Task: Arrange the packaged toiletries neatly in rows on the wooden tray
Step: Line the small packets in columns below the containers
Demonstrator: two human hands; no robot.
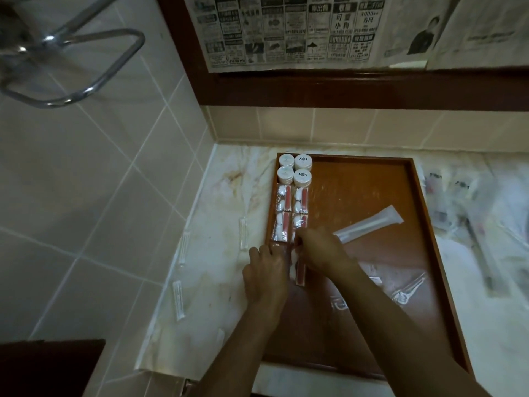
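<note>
Four round tubs [294, 170], four packets [292, 213] lined up on tray [372, 179]; both hands, left hand [264, 272] and right hand [320, 249], pinch a fifth packet [300, 272] between them.

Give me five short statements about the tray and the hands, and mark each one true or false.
1. Four round white containers sit in the far left corner of the wooden tray. True.
2. The long clear tube packet stands upright. False: it lies flat at an angle on the tray.
3. Both hands, left hand and right hand, work at the near end of the left-hand rows. True.
4. The tray is completely filled. False: most of its right side is bare wood.
5. Loose packets lie on the counter right of the tray. True.
</note>
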